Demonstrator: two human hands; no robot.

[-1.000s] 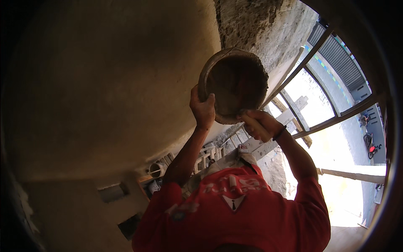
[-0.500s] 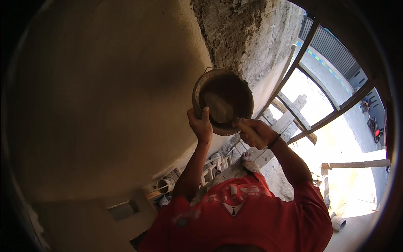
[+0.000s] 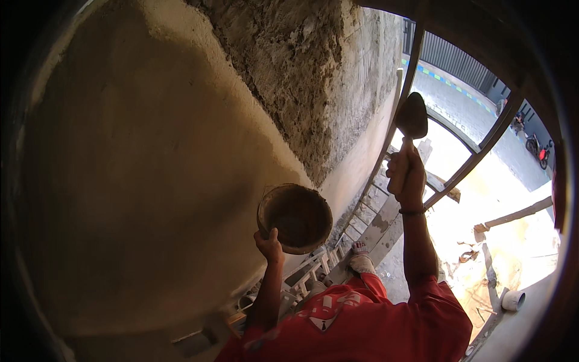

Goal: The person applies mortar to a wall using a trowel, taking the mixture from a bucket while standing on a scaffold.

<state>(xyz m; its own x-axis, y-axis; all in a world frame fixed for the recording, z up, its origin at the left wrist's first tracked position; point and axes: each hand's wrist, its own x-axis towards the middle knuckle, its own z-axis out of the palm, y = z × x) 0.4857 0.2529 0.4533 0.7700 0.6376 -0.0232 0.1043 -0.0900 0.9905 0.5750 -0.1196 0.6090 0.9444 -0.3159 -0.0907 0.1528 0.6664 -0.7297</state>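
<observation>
bucket [image 3: 318, 228] | left hand [image 3: 271, 247] pinching its rim [image 3: 288, 186] | right hand [image 3: 409, 176] clenched round trowel [image 3: 413, 116] | red shirt [image 3: 374, 329], white lettering [image 3: 333, 306]

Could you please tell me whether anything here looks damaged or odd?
Yes, on the wall beyond the bucket: a rough, dark, ragged-edged patch stands out against the smooth surface to its left. Whether it is damaged or uncoated, I cannot tell.

The upper body is covered by a bright red, short-sleeved fabric shirt [image 3: 374, 329], its chest printed with white block lettering [image 3: 339, 301] above a white triangular emblem [image 3: 323, 324] bearing a small dark mark. A thin, dark wristband [image 3: 412, 212] encircles the right wrist. The left hand [image 3: 271, 246] and right hand [image 3: 408, 176] are bare.
</observation>
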